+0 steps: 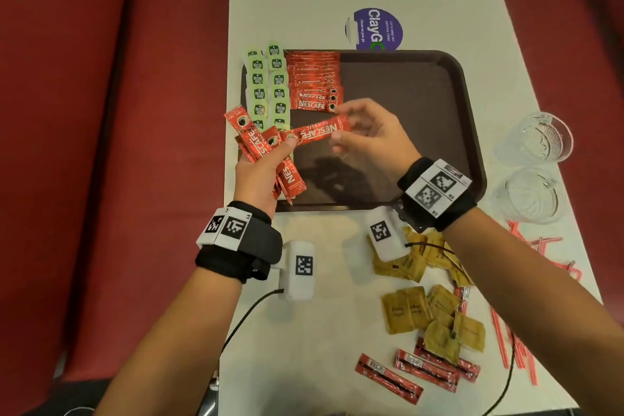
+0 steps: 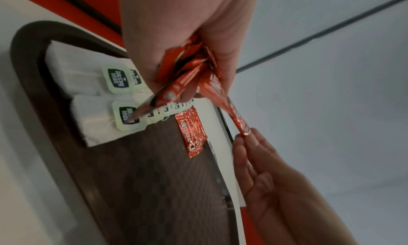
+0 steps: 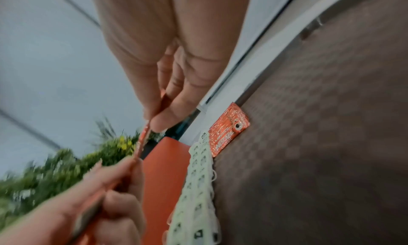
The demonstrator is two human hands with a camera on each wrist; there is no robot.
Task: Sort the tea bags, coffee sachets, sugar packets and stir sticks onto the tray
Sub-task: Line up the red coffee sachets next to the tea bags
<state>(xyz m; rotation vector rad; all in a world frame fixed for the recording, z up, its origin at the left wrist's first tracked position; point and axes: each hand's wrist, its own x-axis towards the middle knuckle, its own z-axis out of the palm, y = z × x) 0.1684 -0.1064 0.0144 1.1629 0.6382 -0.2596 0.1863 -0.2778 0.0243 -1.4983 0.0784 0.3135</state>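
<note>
A dark brown tray lies on the white table. Two rows of green-tagged tea bags fill its left edge, with a stack of red coffee sachets beside them. My left hand grips a fanned bunch of red coffee sachets over the tray's left side. My right hand pinches the far end of one sachet that still sticks out of the bunch. In the left wrist view that sachet runs from my palm to the right fingertips.
Brown sugar packets and more red sachets lie on the table near me. Red stir sticks are scattered at the right. Two glass cups stand right of the tray. A purple sticker is behind it.
</note>
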